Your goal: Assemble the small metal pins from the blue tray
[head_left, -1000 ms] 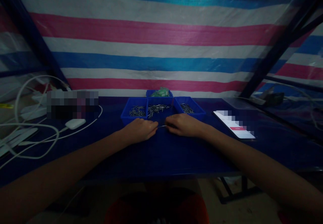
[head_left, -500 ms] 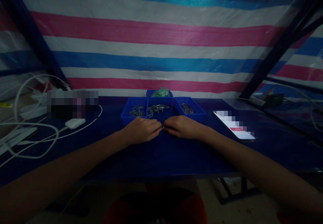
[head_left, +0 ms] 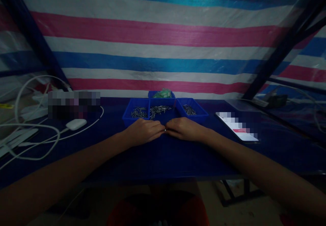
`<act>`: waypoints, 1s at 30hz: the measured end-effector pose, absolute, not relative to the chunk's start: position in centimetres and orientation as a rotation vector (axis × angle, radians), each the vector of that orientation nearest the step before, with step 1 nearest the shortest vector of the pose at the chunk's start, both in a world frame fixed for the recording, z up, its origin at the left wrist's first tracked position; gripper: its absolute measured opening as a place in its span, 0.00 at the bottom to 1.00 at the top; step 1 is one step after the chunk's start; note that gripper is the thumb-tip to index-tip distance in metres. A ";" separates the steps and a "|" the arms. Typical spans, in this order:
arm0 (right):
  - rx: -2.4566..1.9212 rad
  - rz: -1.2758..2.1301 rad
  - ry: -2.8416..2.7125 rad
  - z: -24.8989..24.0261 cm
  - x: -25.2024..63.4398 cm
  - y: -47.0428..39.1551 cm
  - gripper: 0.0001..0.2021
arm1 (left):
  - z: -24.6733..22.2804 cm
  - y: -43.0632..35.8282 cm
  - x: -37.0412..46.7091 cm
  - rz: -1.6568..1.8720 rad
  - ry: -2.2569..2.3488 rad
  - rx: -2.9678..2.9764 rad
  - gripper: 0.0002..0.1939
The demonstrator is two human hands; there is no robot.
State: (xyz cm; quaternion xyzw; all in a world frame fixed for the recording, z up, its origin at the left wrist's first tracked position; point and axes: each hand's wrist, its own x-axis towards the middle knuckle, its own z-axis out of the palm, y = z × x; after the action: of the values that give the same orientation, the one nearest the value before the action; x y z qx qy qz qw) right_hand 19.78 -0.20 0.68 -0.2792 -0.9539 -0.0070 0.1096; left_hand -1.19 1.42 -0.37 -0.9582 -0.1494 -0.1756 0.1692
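Observation:
Over the blue table, the fingertips of my left hand and my right hand meet. Both hands are closed in a pinch. Between them glints a small metal piece, mostly covered by fingers and too small to name exactly. Just beyond my left hand sits a blue bin with thin metal screw-like pieces. More of these metal pieces lie in the middle, between the side bins. Behind my right hand stands another blue bin with similar pieces.
A rear blue bin holds a green plastic bag. To the right lies a lit phone. White cables and a white adapter spread over the left side. Striped sheeting hangs behind the table.
My fingertips have shifted very slightly to the right, still pinched together around the small metal piece. The bins and phone stay where they were.

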 end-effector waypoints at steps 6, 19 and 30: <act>-0.794 -0.059 -2.830 0.5 19.7 -0.2 0.08 | -0.5 1.2 -1.1 -0.446 -0.384 -2.742 0.13; -0.879 0.032 -2.863 1.5 20.3 -0.3 0.09 | -0.8 1.3 -0.7 -0.426 -0.641 -2.781 0.07; -0.938 -0.064 -2.794 1.5 20.1 -0.2 0.11 | -0.8 1.3 -0.7 -0.497 -0.775 -2.715 0.10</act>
State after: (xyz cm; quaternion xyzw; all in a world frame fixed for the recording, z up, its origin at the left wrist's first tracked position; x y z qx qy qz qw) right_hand 20.15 -0.16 1.45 -0.3167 -0.9433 -0.0215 0.0968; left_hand -0.74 1.34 -0.81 -0.9381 -0.2678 -0.1717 0.1372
